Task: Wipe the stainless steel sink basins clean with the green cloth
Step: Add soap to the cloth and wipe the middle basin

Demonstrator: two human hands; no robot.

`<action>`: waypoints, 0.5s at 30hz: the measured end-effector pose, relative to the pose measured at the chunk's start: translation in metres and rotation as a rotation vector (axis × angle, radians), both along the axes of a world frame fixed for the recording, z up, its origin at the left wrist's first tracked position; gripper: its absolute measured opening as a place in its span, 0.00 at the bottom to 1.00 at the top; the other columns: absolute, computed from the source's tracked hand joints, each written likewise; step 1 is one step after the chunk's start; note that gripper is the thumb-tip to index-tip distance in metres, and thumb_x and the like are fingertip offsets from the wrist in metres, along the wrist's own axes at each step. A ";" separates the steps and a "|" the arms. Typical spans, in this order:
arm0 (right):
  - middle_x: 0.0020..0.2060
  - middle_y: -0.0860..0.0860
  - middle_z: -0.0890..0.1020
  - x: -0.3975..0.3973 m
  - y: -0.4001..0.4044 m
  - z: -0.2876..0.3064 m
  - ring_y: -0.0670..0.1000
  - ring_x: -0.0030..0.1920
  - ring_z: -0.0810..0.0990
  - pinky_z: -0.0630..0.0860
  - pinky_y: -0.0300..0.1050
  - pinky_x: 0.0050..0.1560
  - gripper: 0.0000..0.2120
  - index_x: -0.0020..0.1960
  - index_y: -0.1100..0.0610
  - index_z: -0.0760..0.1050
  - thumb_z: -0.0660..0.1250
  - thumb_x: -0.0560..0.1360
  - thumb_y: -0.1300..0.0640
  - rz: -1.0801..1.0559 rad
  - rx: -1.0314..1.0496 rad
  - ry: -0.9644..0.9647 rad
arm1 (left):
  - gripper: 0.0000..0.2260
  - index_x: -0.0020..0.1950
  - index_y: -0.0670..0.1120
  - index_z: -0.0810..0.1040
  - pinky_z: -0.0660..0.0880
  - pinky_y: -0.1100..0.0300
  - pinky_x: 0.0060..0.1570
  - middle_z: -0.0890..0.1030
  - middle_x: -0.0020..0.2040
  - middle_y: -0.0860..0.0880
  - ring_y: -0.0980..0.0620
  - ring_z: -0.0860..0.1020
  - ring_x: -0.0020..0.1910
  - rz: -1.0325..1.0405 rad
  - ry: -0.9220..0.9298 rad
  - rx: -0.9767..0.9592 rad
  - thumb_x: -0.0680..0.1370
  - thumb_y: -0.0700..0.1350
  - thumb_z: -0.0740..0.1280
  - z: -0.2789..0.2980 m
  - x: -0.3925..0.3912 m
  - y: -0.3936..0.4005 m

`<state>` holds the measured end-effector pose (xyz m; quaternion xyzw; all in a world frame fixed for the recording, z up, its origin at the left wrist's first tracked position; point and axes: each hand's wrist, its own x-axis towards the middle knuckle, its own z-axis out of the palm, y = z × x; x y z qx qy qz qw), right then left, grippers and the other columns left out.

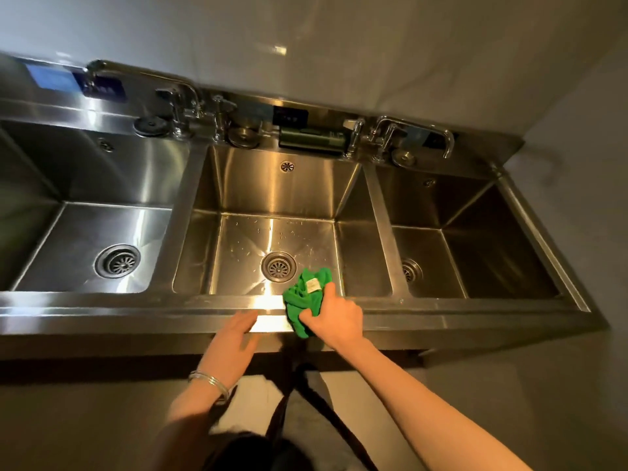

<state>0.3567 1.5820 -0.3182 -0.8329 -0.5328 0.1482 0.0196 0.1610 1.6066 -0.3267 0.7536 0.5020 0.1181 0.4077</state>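
Commercial kitchen: three-basin stainless steel sink, wall-mounted faucets.

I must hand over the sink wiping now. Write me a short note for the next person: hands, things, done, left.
Right hand grips the bunched green cloth at the front rim of the middle basin.
Left hand is open, fingers on the front ledge, holding nothing.
Done: cannot tell; droplets show on the middle basin floor.
Left: wipe the middle basin, then check the left basin and right basin.
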 end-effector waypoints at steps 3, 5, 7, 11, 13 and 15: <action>0.45 0.57 0.81 -0.054 0.023 -0.002 0.60 0.45 0.80 0.68 0.47 0.39 0.23 0.58 0.60 0.63 0.60 0.74 0.43 0.163 0.024 0.009 | 0.19 0.68 0.40 0.70 0.56 0.66 0.64 0.71 0.68 0.42 0.47 0.65 0.70 0.126 0.013 -0.035 0.77 0.35 0.63 0.001 -0.031 -0.002; 0.45 0.58 0.81 -0.087 0.035 -0.004 0.61 0.45 0.81 0.67 0.47 0.38 0.23 0.58 0.61 0.63 0.60 0.74 0.44 0.249 0.036 0.037 | 0.20 0.68 0.40 0.70 0.57 0.63 0.66 0.70 0.68 0.40 0.45 0.64 0.71 0.190 0.019 -0.041 0.76 0.34 0.63 0.001 -0.046 -0.003; 0.45 0.58 0.81 -0.108 0.043 -0.004 0.61 0.45 0.81 0.68 0.48 0.38 0.22 0.58 0.61 0.63 0.60 0.75 0.44 0.309 0.026 0.046 | 0.20 0.68 0.40 0.69 0.59 0.57 0.68 0.69 0.69 0.39 0.42 0.65 0.70 0.241 0.041 -0.056 0.76 0.33 0.63 0.003 -0.058 -0.005; 0.46 0.57 0.81 -0.089 0.033 -0.002 0.60 0.47 0.80 0.68 0.48 0.39 0.22 0.59 0.60 0.62 0.62 0.73 0.46 0.298 -0.020 0.038 | 0.21 0.69 0.42 0.69 0.63 0.52 0.66 0.68 0.70 0.39 0.38 0.69 0.66 0.261 0.079 -0.071 0.76 0.34 0.64 0.003 -0.067 -0.004; 0.47 0.56 0.81 -0.055 0.018 0.000 0.59 0.48 0.80 0.68 0.47 0.39 0.22 0.60 0.58 0.62 0.61 0.73 0.46 0.239 -0.061 -0.038 | 0.21 0.69 0.42 0.69 0.60 0.54 0.68 0.68 0.70 0.40 0.44 0.65 0.71 0.245 0.071 -0.060 0.76 0.35 0.64 0.004 -0.066 0.000; 0.48 0.55 0.81 -0.009 0.002 0.005 0.60 0.49 0.80 0.72 0.48 0.42 0.23 0.60 0.57 0.62 0.62 0.71 0.45 0.120 -0.117 -0.090 | 0.21 0.69 0.42 0.68 0.58 0.56 0.69 0.68 0.70 0.41 0.47 0.62 0.72 0.229 0.070 -0.055 0.77 0.35 0.63 0.005 -0.062 0.005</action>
